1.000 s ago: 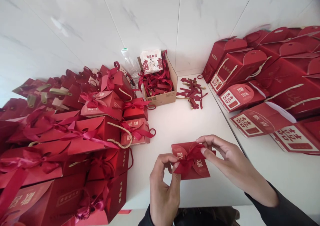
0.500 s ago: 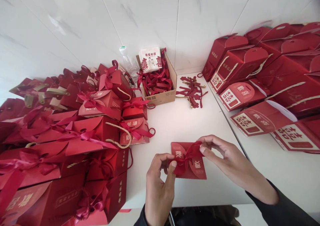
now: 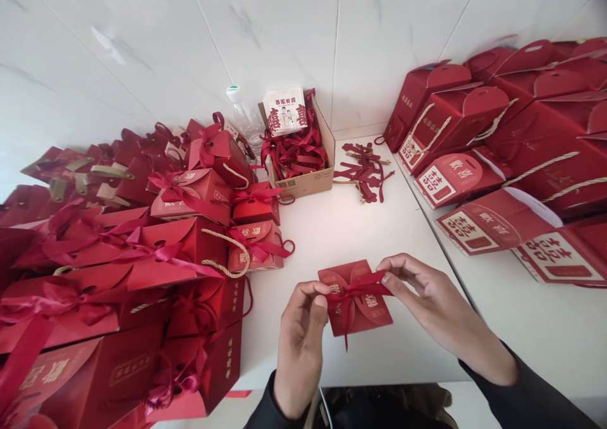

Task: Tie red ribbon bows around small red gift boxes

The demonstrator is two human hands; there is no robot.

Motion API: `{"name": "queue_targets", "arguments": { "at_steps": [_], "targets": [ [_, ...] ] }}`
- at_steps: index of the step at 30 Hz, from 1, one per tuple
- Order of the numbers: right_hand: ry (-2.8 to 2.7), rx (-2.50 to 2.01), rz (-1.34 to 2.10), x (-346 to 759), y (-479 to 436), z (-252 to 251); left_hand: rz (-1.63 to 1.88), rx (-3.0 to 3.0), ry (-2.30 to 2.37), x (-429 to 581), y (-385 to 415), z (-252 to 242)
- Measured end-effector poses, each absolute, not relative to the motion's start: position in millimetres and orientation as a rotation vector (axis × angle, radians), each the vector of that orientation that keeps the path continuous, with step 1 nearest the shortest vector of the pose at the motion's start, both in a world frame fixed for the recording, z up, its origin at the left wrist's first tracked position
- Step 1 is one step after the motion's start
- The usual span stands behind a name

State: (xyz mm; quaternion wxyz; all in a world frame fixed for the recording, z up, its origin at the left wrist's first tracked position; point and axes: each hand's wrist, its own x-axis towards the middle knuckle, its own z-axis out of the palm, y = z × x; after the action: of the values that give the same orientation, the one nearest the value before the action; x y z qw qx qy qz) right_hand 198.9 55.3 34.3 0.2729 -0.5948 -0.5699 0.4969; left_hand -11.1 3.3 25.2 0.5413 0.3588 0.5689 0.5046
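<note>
A small red gift box (image 3: 363, 320) with folded top flaps and pale lettering lies on the white table in front of me. A dark red ribbon (image 3: 353, 291) is knotted across its top, one tail hanging over the near edge. My left hand (image 3: 303, 334) pinches the ribbon's left part between thumb and forefinger. On the other side, my right hand (image 3: 427, 302) grips the ribbon's right part with thumb and fingers, drawing it out past the box's edge.
Red boxes with ribbon bows (image 3: 190, 195) are stacked at left. A cardboard box (image 3: 308, 182) of ribbons and a card stack (image 3: 286, 112) stands at the wall beside a clear bottle (image 3: 239, 110). Cut red strips (image 3: 365, 170) lie nearby. Red gift boxes (image 3: 469, 220) crowd the right.
The ribbon now stretches straighter and tighter across the box, and a tail hangs down in front. The box has turned slightly. My left hand has shifted a little upward.
</note>
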Motion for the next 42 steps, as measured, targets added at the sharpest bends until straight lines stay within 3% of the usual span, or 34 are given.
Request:
{"name": "queue_targets", "arguments": {
  "at_steps": [6, 13, 42],
  "targets": [
    [-1.502, -1.594, 1.378, 199.5, 54.7, 32.9, 1.244, 0.771, 1.328, -12.1, 0.4, 17.8],
    [-1.464, -1.537, 1.431, 196.5, 53.9, 30.5, 1.063, 1.020, 1.548, -4.1, 5.2, 24.6],
    [-1.346, -1.584, 1.471, 194.5, 49.5, 28.9, 1.454, 0.514, 1.355, 0.4, 7.3, 20.0]
  ]
}}
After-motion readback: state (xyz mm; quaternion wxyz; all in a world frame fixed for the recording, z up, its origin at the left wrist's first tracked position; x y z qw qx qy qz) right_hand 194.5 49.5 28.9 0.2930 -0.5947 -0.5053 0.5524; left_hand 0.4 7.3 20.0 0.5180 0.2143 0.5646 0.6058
